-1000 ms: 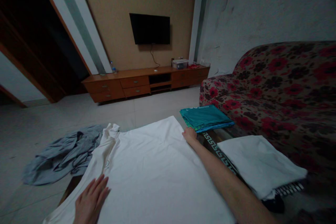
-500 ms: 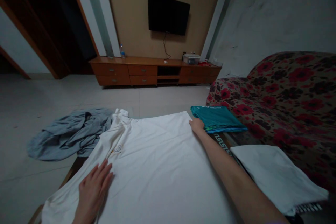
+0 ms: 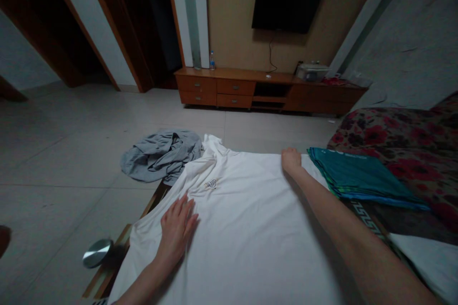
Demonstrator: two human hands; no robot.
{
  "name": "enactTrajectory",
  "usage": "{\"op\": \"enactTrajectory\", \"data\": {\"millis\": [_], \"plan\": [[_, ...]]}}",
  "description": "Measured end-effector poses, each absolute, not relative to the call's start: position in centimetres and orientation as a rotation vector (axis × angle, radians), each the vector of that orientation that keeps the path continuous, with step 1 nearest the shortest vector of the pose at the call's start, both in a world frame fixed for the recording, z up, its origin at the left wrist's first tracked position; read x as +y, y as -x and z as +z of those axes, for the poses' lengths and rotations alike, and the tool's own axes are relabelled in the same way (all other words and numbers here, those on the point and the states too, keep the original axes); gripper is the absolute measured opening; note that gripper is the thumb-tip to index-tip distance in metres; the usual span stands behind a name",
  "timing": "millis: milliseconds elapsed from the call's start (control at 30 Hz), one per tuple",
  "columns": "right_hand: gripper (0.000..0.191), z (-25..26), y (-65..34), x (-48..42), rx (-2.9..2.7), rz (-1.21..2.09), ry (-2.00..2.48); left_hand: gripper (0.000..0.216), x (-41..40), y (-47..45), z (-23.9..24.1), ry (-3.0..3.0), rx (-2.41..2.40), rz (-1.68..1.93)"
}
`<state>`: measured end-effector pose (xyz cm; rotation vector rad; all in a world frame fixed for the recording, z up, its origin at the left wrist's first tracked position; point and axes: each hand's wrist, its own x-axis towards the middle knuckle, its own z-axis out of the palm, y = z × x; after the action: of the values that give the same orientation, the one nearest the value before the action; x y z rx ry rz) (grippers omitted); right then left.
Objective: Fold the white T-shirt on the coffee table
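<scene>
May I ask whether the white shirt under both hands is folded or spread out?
Spread out: the white fabric shirt lies flat, collar and logo showing, left hand flat on it, right hand at its edge.

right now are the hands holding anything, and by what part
The left hand lies flat and open on the white shirt. The right hand curls over its far edge; a grip cannot be confirmed.

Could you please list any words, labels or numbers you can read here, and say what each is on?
Nothing can be read for certain.
Small dark mark on the shirt: too small to read.
Pale print at the far edge of the teal cloth: blurred.
</scene>
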<state>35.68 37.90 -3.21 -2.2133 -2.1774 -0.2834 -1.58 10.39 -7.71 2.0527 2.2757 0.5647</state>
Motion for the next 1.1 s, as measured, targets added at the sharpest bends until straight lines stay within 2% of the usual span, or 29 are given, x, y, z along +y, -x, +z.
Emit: {"op": "enactTrajectory", "data": {"millis": [67,133,200,367,433,567,667,733,800,867,967,1100], "plan": [[0.03,-3.6,-31.1,38.2,-2.393,-0.189,1.905,0.041,10.1,1.9,-7.6,-2.035,2.255,0.6],[0.035,-4.3,-27.1,37.9,-2.515,-0.126,1.638,0.04,9.8,2.1,-7.4,-2.027,2.238,0.585],[0.033,-4.9,-24.3,37.5,-2.576,-0.105,1.54,0.04,9.4,2.4,-7.3,-2.037,2.208,0.558],[0.029,-4.1,-22.1,37.8,-2.418,-0.171,2.08,0.042,8.5,4.1,-6.4,-2.045,2.118,0.552],[0.026,-3.0,-20.6,38.0,-2.436,-0.188,2.104,0.044,8.2,5.4,-5.8,-1.977,2.197,0.534],[0.026,-1.3,-14.0,37.1,-2.666,-0.134,1.732,0.053,7.5,8.8,-4.8,-1.749,2.442,0.476],[0.029,-1.3,-8.7,35.6,-2.821,0.079,1.288,0.06,7.1,10.8,-4.5,-1.6,2.513,0.42],[0.027,-1.6,-6.5,35.0,-2.873,0.227,1.148,0.061,7.0,11.6,-4.1,-1.534,2.485,0.401],[0.024,-1.4,-5.5,34.8,-2.901,0.297,1.174,0.055,6.9,12.0,-3.6,-1.466,2.398,0.39],[0.022,-0.7,-5.4,35.2,-2.875,0.311,1.211,0.04,6.8,12.3,-3.0,-1.387,2.275,0.402],[0.02,1.4,-5.2,36.3,-2.751,0.368,1.133,0.02,6.3,12.6,-2.4,-1.244,2.112,0.603],[0.022,3.5,-2.3,37.1,-2.648,0.395,0.955,0.026,5.2,13.3,-2.5,-1.059,1.963,0.935]]}}
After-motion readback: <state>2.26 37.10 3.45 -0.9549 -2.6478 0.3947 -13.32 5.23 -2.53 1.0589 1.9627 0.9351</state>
